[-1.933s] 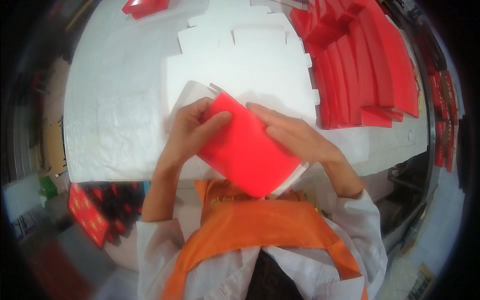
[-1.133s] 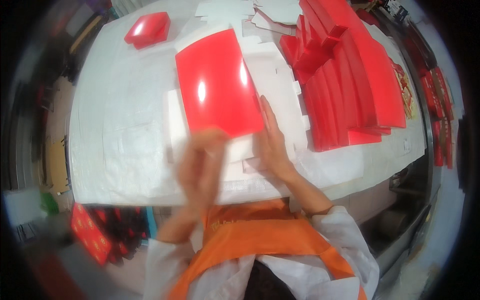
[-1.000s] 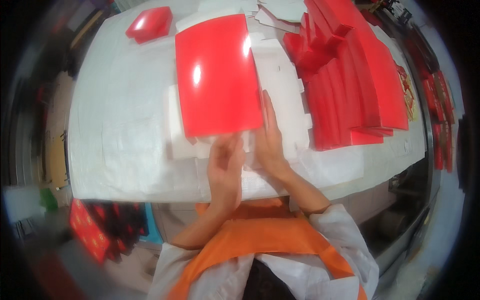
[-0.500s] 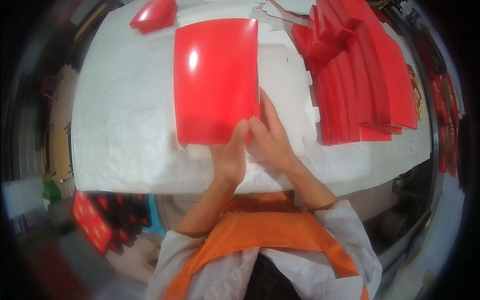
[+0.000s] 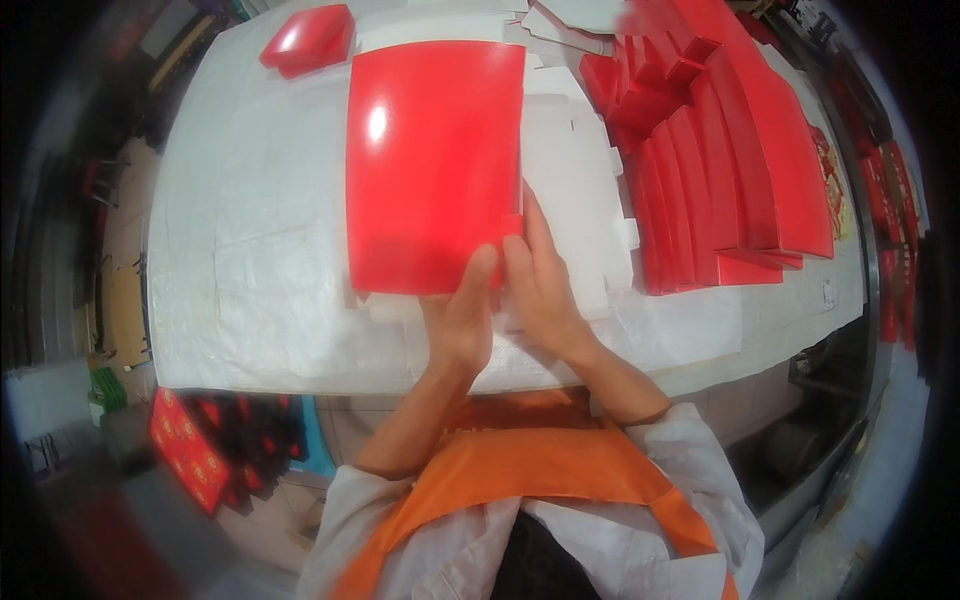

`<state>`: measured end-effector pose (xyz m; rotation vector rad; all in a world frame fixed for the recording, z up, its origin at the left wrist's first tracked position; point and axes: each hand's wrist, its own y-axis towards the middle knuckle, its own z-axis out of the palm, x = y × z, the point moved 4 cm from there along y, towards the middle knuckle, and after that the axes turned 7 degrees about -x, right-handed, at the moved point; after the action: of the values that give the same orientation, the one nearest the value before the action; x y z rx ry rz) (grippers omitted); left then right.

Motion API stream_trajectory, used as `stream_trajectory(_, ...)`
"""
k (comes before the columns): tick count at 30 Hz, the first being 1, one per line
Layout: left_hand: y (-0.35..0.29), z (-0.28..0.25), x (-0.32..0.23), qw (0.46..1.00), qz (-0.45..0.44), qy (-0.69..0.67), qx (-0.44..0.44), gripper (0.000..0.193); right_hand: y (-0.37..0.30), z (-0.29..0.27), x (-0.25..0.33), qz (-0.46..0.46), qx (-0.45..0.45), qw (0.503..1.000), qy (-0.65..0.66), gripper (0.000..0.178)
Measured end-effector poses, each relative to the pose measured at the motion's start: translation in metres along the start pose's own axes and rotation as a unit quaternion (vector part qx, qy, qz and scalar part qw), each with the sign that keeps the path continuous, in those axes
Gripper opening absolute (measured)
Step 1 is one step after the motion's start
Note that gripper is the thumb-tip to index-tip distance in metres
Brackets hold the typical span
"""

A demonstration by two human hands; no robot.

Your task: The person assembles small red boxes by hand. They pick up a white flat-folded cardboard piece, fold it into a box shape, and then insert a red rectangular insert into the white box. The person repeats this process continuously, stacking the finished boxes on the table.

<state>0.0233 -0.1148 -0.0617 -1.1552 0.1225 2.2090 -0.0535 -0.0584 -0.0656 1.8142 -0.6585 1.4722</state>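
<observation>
A glossy red cardboard box [image 5: 430,160] is held above the white-covered table, its smooth red face up. My left hand [image 5: 463,305] grips its lower right corner, thumb on top and fingers hidden underneath. At the right edge, by a small red flap [image 5: 512,224], my right hand [image 5: 543,280] presses with its thumb, the fingers behind the side. Beneath and to the right of the box lie flat white cardboard blanks [image 5: 570,190] with notched edges.
Several red boxes [image 5: 690,190] stand packed together at the right of the table [image 5: 260,300]. Another red box piece [image 5: 308,38] lies at the far left. Below the left table edge are red printed packages [image 5: 190,455] and a green object [image 5: 105,390].
Both hands still hold the box in nearly the same place. My right thumb has straightened slightly beside the small flap, and the view has shifted a little.
</observation>
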Motion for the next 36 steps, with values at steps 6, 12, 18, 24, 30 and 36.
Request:
stream_trajectory(6,0.001,0.000,-0.004,0.999,0.015,0.005,-0.034,0.033,-0.003,0.000,0.014,0.119,0.030,0.991,0.050,0.051)
stream_trajectory(12,-0.008,0.001,0.006,0.993,0.002,0.092,-0.073,0.023,-0.006,-0.003,0.019,0.077,0.018,0.996,0.026,0.050)
stream_trajectory(18,-0.012,-0.019,0.023,0.986,-0.044,0.144,-0.069,0.016,-0.011,0.007,0.022,0.060,0.021,0.997,0.034,0.049)
stream_trajectory(24,-0.008,-0.006,0.009,0.992,0.025,0.116,-0.041,0.027,-0.018,0.015,0.023,-0.009,0.057,0.997,0.061,0.052)
stream_trajectory(30,-0.011,-0.008,0.009,0.998,-0.014,0.056,-0.002,0.027,-0.023,0.015,0.035,-0.061,0.055,0.996,0.024,0.052)
stream_trajectory(36,-0.008,-0.012,0.022,0.998,-0.067,0.012,-0.014,0.030,-0.031,0.001,0.034,-0.102,0.041,0.994,-0.011,0.050)
